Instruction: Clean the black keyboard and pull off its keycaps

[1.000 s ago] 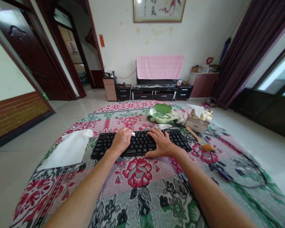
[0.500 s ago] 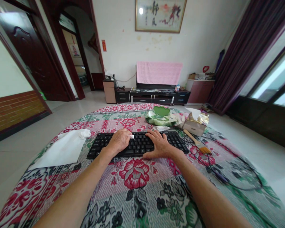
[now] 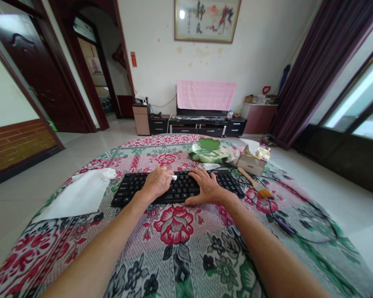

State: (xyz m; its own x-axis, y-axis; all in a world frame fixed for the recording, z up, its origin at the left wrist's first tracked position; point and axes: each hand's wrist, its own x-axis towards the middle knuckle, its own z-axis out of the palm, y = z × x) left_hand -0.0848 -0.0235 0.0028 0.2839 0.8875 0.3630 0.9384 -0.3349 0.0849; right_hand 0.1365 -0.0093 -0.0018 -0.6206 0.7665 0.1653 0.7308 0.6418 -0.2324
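A black keyboard [image 3: 127, 188] lies across the table in front of me. My left hand [image 3: 158, 182] rests over its left-middle keys, fingers closed on a small white piece [image 3: 174, 177] that looks like folded tissue or wipe; only its tip pokes out. Fingers spread, my right hand [image 3: 207, 187] lies on the right-middle keys, its thumb by the near edge. Both palms hide part of the keys. Left of the keyboard is a white cloth-like sheet [image 3: 77, 194], crumpled at one corner.
A flowered cloth [image 3: 174, 225] covers the round table. Behind the keyboard lies a green-lidded wipes pack [image 3: 209, 151], with an open tissue box [image 3: 251, 161] beside it. A wooden-handled brush [image 3: 255, 184] and a looped black cable [image 3: 313, 240] lie to the right.
The view has shifted slightly, moving everything a little to the left in the picture. Both hands keep nearly the same places on the keyboard.
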